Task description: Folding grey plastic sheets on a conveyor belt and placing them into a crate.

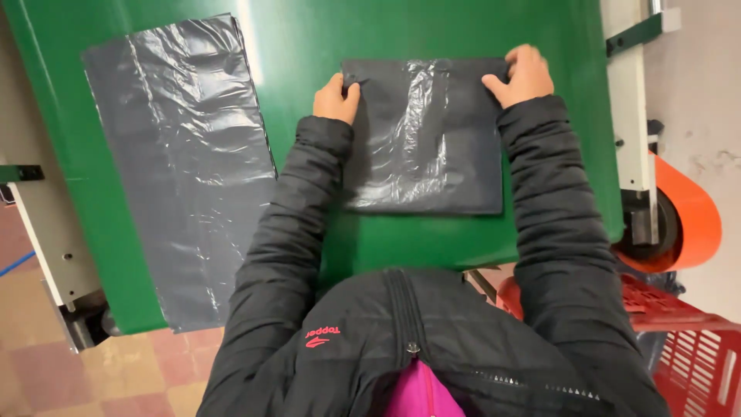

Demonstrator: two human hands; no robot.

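A folded stack of dark grey plastic bags (424,139) lies on the green table (309,46) in front of me. My left hand (337,98) pinches the stack's far left corner. On the far right corner, my right hand (523,75) grips the edge with curled fingers. Both arms are in black padded jacket sleeves that run along the stack's two sides.
A long flat dark grey plastic sheet (185,170) lies on the left part of the table and hangs over its near edge. An orange roll (687,224) on a white frame stands at the right. A red plastic crate (687,340) sits at the lower right. Tiled floor shows lower left.
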